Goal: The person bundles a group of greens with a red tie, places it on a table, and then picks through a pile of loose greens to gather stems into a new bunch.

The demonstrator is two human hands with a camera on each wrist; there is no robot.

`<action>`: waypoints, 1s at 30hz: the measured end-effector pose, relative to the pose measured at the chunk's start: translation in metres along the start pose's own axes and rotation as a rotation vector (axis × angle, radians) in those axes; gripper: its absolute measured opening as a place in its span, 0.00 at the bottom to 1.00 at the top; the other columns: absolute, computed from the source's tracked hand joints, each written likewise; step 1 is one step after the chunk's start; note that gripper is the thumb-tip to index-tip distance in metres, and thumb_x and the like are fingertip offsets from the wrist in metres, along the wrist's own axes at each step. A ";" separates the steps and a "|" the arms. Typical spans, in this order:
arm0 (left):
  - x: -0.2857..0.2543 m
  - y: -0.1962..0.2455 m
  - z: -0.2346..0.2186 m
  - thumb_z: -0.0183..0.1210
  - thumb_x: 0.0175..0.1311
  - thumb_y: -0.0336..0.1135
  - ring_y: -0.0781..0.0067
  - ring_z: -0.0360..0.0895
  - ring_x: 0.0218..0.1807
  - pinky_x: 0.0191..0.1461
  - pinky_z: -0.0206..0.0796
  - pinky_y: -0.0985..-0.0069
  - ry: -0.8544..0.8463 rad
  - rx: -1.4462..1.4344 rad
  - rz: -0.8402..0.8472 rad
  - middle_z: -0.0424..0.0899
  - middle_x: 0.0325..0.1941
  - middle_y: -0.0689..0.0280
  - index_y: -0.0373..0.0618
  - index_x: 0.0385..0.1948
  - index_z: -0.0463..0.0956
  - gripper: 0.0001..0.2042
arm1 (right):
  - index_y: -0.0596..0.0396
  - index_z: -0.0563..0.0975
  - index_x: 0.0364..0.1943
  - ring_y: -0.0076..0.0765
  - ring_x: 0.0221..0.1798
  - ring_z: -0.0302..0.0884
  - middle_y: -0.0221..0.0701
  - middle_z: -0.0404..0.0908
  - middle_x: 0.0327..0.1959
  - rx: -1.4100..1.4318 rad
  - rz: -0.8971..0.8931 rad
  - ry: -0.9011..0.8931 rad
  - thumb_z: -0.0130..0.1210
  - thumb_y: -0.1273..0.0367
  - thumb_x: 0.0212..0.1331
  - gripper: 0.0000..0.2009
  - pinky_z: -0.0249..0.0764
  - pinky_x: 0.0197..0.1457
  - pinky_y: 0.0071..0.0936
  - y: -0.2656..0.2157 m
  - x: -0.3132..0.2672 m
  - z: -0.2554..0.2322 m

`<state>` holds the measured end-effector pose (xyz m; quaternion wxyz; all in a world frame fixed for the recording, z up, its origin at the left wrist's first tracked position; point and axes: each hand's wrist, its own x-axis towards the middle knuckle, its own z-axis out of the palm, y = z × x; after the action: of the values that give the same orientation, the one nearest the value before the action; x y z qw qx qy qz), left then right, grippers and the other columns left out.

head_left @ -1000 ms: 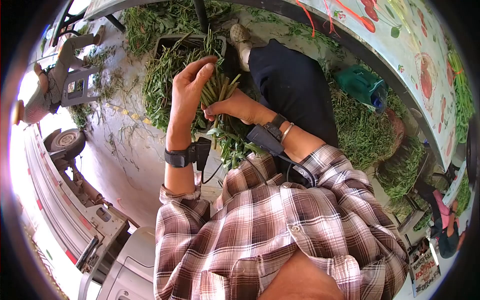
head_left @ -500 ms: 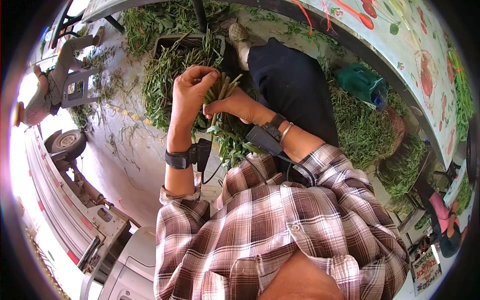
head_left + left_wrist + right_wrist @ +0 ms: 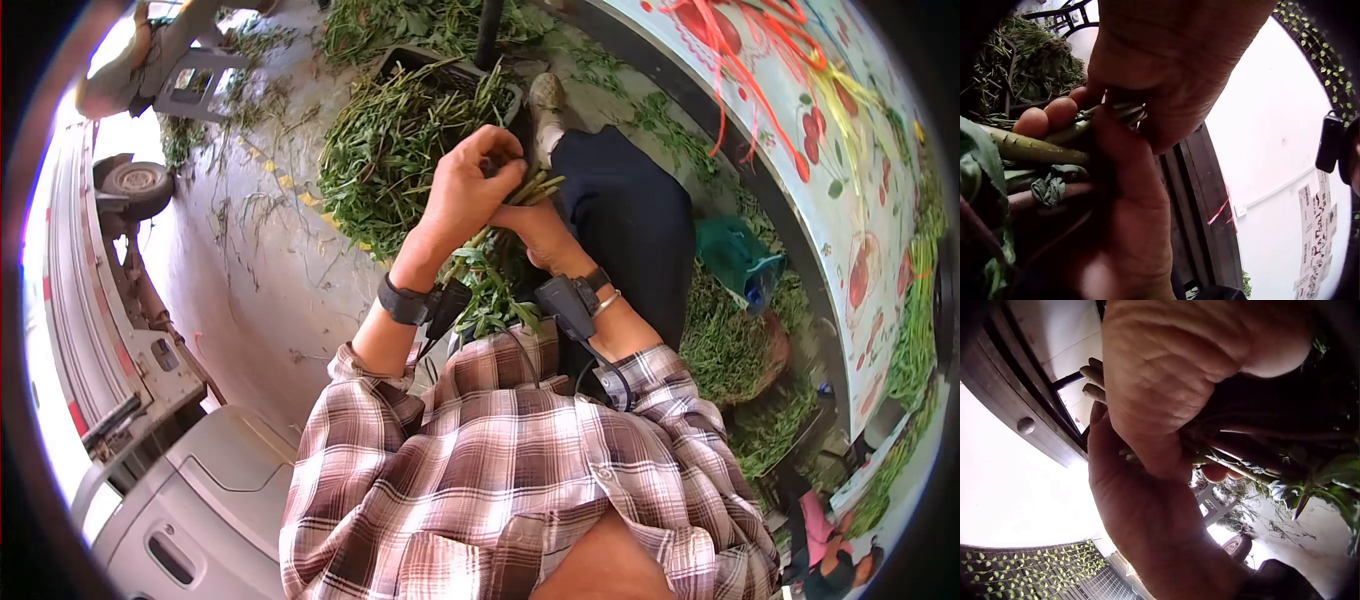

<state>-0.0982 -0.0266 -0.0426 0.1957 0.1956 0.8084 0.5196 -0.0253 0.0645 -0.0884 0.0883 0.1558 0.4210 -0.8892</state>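
Observation:
My right hand (image 3: pixel 540 235) grips a bunch of leafy green stems (image 3: pixel 482 285), leaves down and cut ends up. In the left wrist view its thumb (image 3: pixel 1141 206) lies along one side of the stems (image 3: pixel 1035 147), and its fingertips (image 3: pixel 1047 119) show on the other side. My left hand (image 3: pixel 470 185) is curled over the upper stems, thumb and forefinger bent together close to the cut ends (image 3: pixel 545 187). The right wrist view has the left hand (image 3: pixel 1141 487) right against the right hand (image 3: pixel 1197 375), with cut ends (image 3: pixel 1093 387) poking out beyond. The remaining left fingertips are hidden.
A dark crate (image 3: pixel 512 95) heaped with cut greens (image 3: pixel 400 150) stands ahead. At the right is a table (image 3: pixel 820 230) with a printed cover and red ties (image 3: pixel 730 60). A green bag (image 3: pixel 735 258) lies below it. A stool (image 3: pixel 195 85) and a vehicle (image 3: pixel 100 300) are at left.
The left hand's fingers have curled in from a straighter pose over the stem ends. The head view has shifted, so both hands and the bunch appear farther right.

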 end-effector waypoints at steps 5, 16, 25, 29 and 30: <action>-0.002 -0.007 -0.009 0.57 0.58 0.33 0.72 0.69 0.53 0.55 0.62 0.75 -0.009 -0.335 0.064 0.76 0.48 0.64 0.43 0.54 0.67 0.21 | 0.57 0.74 0.36 0.24 0.33 0.75 0.28 0.77 0.29 0.123 0.063 0.011 0.58 0.75 0.48 0.10 0.71 0.35 0.21 0.011 0.007 -0.016; -0.021 -0.170 -0.074 0.54 0.61 0.38 0.75 0.74 0.46 0.50 0.65 0.77 0.278 -0.340 -0.479 0.78 0.44 0.65 0.41 0.50 0.71 0.17 | 0.54 0.73 0.24 0.23 0.20 0.70 0.26 0.73 0.18 0.178 -0.037 0.289 0.58 0.71 0.52 0.05 0.68 0.24 0.21 0.013 0.010 -0.015; 0.009 -0.231 -0.094 0.55 0.56 0.30 0.69 0.75 0.46 0.51 0.66 0.76 0.496 0.000 -0.283 0.78 0.45 0.58 0.36 0.46 0.72 0.16 | 0.53 0.72 0.23 0.22 0.19 0.69 0.26 0.72 0.17 0.162 -0.012 0.298 0.58 0.70 0.53 0.07 0.66 0.23 0.20 0.014 0.012 -0.013; 0.033 -0.253 -0.113 0.56 0.54 0.31 0.66 0.78 0.42 0.49 0.68 0.74 0.538 0.256 -0.267 0.81 0.40 0.57 0.38 0.42 0.76 0.14 | 0.53 0.73 0.24 0.22 0.19 0.68 0.25 0.73 0.18 0.166 0.001 0.297 0.58 0.71 0.53 0.06 0.66 0.24 0.20 0.014 0.011 -0.011; 0.037 -0.264 -0.117 0.56 0.54 0.31 0.66 0.78 0.42 0.49 0.68 0.74 0.533 0.259 -0.262 0.81 0.40 0.57 0.38 0.42 0.76 0.14 | 0.53 0.72 0.24 0.22 0.19 0.68 0.25 0.72 0.18 0.149 -0.019 0.293 0.58 0.71 0.52 0.06 0.66 0.24 0.20 0.014 0.011 -0.009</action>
<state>-0.2206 -0.1979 -0.2434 0.0157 -0.0299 0.9089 0.4157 -0.0295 0.0622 -0.1081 0.0058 0.2859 0.3635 -0.8866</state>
